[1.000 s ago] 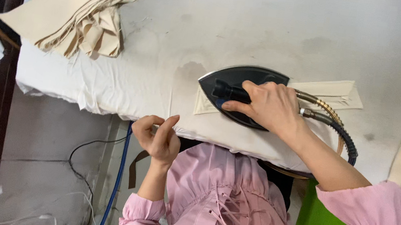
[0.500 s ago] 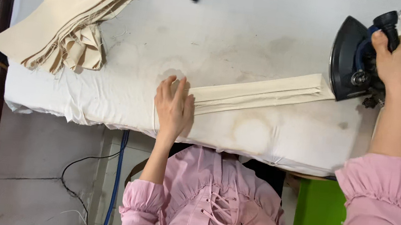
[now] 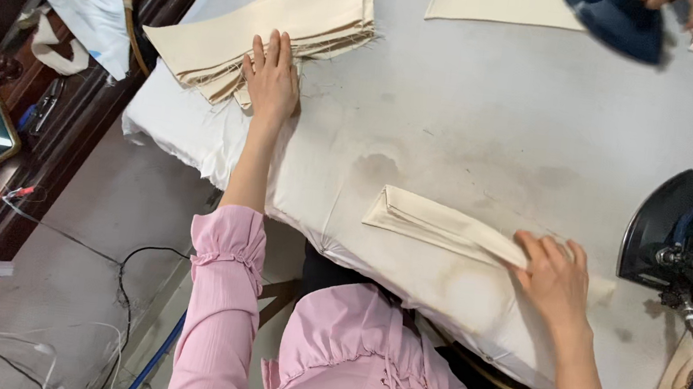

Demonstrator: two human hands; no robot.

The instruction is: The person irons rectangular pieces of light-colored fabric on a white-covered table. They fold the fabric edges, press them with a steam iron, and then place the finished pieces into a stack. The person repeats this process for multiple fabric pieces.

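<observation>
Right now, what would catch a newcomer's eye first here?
Probably the black iron standing on its end at the table's right edge, with its hose curling below. Next, the two hands: the left hand lies flat on a stack of cream cloth pieces at the far left, and the right hand presses on a folded strip near the front.

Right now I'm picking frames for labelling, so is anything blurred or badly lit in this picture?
Head view: light is soft and even, no harsh glare; the left hand on the cloth stack and the right hand look sharp; only the dark iron at the top edge is smeared by motion.
</observation>
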